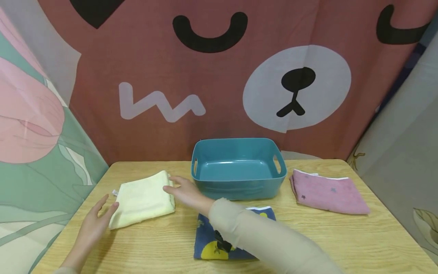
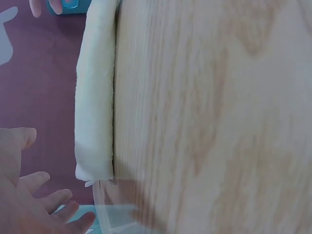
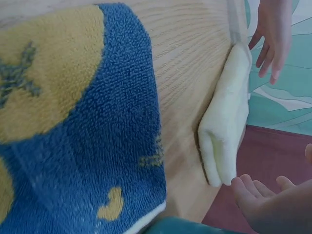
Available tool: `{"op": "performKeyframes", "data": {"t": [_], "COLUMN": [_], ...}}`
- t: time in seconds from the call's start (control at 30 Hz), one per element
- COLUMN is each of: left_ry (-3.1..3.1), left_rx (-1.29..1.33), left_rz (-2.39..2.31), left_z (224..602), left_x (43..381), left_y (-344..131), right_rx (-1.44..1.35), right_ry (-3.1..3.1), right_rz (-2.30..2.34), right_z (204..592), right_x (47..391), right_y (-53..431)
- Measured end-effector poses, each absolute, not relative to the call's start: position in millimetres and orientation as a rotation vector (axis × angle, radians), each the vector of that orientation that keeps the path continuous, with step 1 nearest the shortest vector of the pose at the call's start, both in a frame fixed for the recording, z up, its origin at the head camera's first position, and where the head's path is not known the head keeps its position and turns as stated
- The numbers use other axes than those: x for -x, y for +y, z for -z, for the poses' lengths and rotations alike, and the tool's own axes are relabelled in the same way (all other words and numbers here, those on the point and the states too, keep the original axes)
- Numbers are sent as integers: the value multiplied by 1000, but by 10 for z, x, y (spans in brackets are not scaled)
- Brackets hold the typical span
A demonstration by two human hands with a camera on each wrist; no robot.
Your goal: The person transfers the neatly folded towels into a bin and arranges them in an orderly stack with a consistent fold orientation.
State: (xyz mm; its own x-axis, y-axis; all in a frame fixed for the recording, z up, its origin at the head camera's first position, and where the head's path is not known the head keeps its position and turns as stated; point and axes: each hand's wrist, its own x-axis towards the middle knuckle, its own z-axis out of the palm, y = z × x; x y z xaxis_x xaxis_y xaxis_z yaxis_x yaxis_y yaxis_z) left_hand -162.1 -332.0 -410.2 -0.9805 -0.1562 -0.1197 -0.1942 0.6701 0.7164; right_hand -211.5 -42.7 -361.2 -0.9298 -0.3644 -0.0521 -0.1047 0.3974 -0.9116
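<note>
A folded pale yellow towel (image 1: 143, 199) lies at the left of the table, a small white tag at its left side. Just off that side is my left hand (image 1: 94, 222), fingers spread and holding nothing. My right hand (image 1: 188, 194) reaches across to the towel's right end, its fingers loosely bent. In the right wrist view its fingertips come up close to the folded end of the yellow towel (image 3: 224, 117); whether they touch, I cannot tell. Beneath my right forearm lies a blue towel (image 1: 205, 236) with yellow shapes, partly hidden by the sleeve.
A teal plastic basket (image 1: 239, 189) with side handle holes stands at the table's back middle. To its right lies a folded pink towel (image 1: 330, 194) with small stars. Behind the wooden table (image 1: 154, 247) hangs a printed curtain (image 1: 219, 83).
</note>
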Motion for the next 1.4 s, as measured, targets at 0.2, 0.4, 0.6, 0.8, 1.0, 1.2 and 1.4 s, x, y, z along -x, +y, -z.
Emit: {"op": "performKeyframes", "data": {"t": [0.2, 0.4, 0.6, 0.8, 1.0, 1.2, 1.4], "left_ry": [2828, 2804, 2790, 2804, 2817, 2825, 2861], "left_rx": [290, 278, 311, 300, 289, 297, 268], "left_rz": [-1285, -1362, -1328, -1311, -1298, -1249, -1227], "left_z": [4119, 4157, 4219, 4282, 4314, 4335, 4346], "left_x": [1658, 1685, 1708, 1721, 1709, 1717, 1729], "left_y": [-3313, -3317, -3302, -3288, -3261, -3272, -3271], "right_rx": [345, 306, 244, 192, 86, 20, 14], "right_ry": [2421, 2436, 2417, 2413, 2349, 2330, 2412], "right_rz": [1541, 1571, 1584, 1591, 1642, 1627, 1530], "right_z": [3690, 3789, 3919, 4020, 4094, 4054, 3999], "right_x": [2173, 2236, 2292, 2316, 2302, 2272, 2251], "right_y": [-530, -588, -662, -754, -845, -888, -893]}}
